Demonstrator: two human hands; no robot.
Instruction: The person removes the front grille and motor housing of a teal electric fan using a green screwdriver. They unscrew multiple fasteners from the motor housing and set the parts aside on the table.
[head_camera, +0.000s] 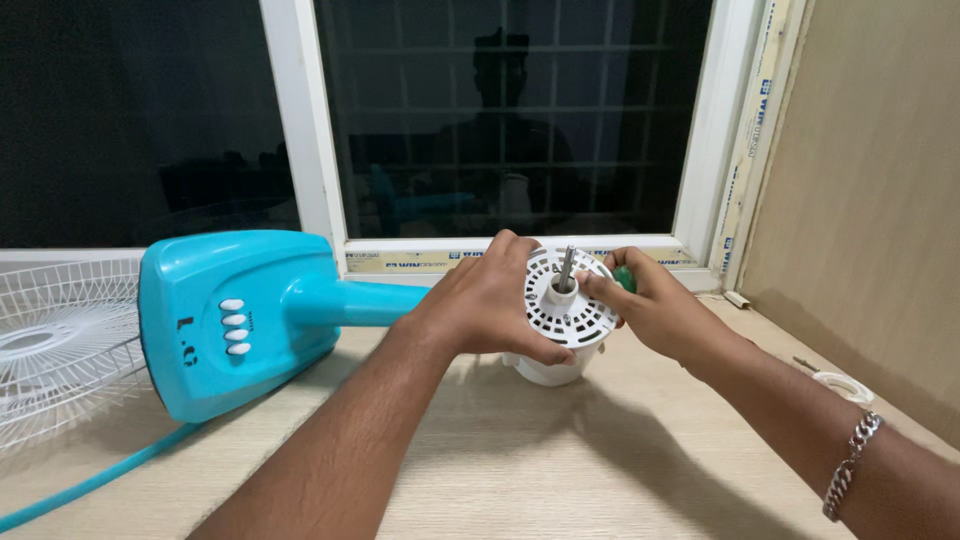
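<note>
At the centre of the frame the left hand (490, 305) wraps around the side of a white fan motor housing (568, 318), whose metal shaft (566, 266) points up. Just right of it, the right hand (655, 310) grips a green-handled tool (624, 278) against the housing's slotted face. A turquoise fan base (235, 315) lies at left, a white grille (60, 340) at the far left edge.

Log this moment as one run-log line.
left hand: grips white vented plastic fan motor housing | right hand: on housing, holding green-handled tool | metal shaft: upright | turquoise fan base: lying on wooden table
</note>
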